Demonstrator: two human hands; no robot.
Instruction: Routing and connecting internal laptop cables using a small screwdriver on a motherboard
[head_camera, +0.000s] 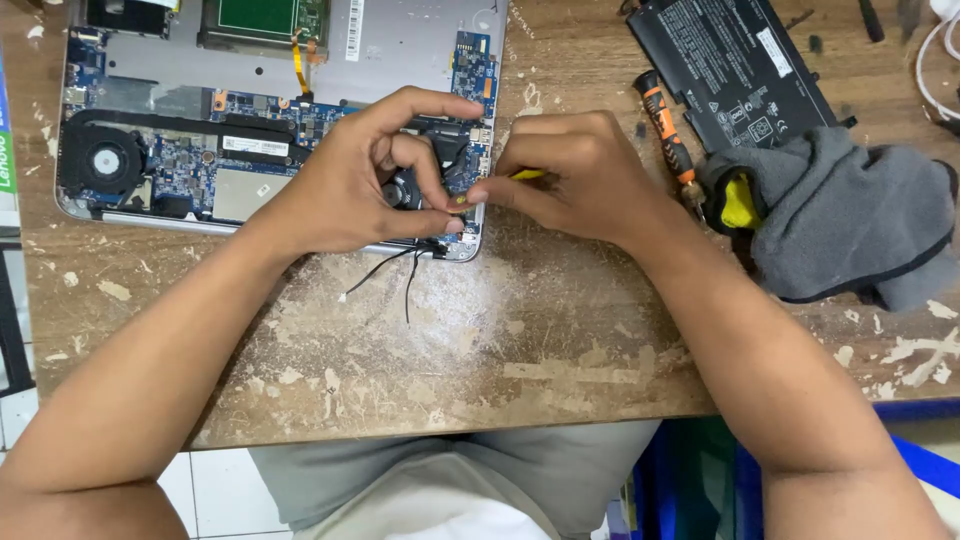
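The opened laptop (280, 110) lies base-up at the far left of the worn wooden worktop (480, 340), its cover off so that the blue circuit board and the round cooling fan (103, 160) are exposed.

Both hands work at the laptop's near right corner. The left hand (350, 180) rests on the board with the forefinger stretched across the top and the thumb laid along the chassis edge; its grip is curled around a small dark part at that corner, apparently to steady it, though whether it actually pinches the part cannot be told. The right hand (570, 175) has its grip pressed together on a thin yellow-handled tool (525, 175), whose tip points left into the same corner, just beside the left thumb. The tool's working end is hidden by the fingers.

Loose black wires (395, 270) trail from that corner onto the worktop, toward the person.

To the right of the laptop, well apart from the hands, lie a black flat battery pack (735, 65), an orange-and-black screwdriver (665, 125) and a crumpled grey cloth (850, 215) with a yellow item half under it.
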